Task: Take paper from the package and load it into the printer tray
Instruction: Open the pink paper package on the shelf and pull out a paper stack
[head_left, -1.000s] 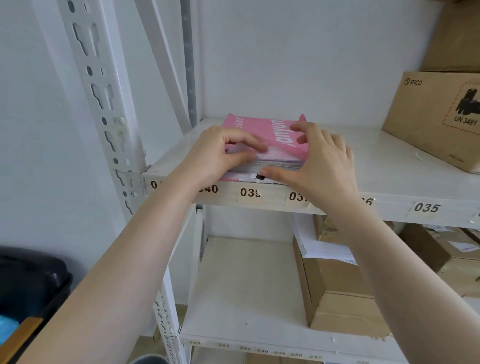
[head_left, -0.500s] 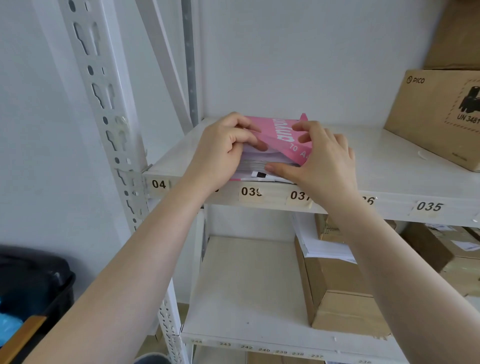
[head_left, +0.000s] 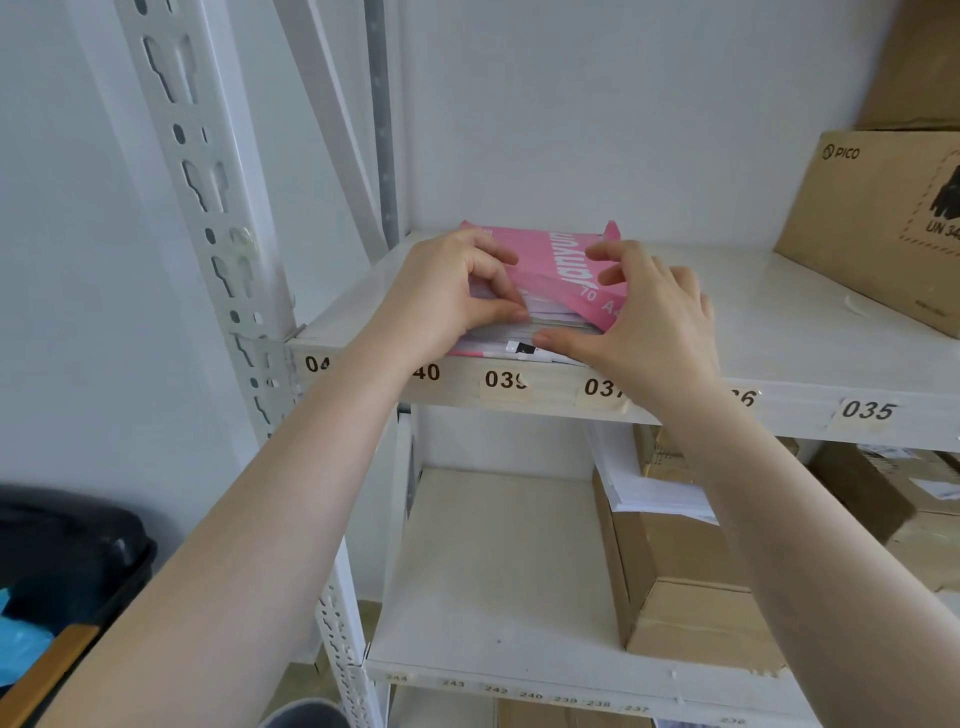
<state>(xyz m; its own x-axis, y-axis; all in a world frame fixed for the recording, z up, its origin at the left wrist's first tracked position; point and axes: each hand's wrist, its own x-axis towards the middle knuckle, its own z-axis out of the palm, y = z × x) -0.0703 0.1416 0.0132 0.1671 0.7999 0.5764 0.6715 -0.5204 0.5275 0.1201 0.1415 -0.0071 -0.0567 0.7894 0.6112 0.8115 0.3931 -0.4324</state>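
- The left hand (head_left: 447, 296) is curled at the near left corner of the pink paper package (head_left: 545, 260), thumb and fingertips pinched together on the edges of the white sheets (head_left: 540, 325) that show at the package's open near end.
- The right hand (head_left: 649, 317) is spread over the near right corner; its fingers press on the lifted pink wrapper flap while the thumb lies flat along the near edge of the stack, low against the sheets.
- The wrapper flap is folded up and back between the two hands, so the layered paper edges lie bare beneath it.
- The package lies flat on the upper shelf (head_left: 779, 332), at its near edge, above the number labels on the shelf front.
- To the far right on the same shelf stands a cardboard box (head_left: 872, 223), well apart from the package.
- On the lower shelf (head_left: 493, 561), to the right, sit more cardboard boxes (head_left: 675, 587) with loose white papers (head_left: 639, 483) on top.
- A white slotted upright (head_left: 208, 208) of the rack stands to the left.
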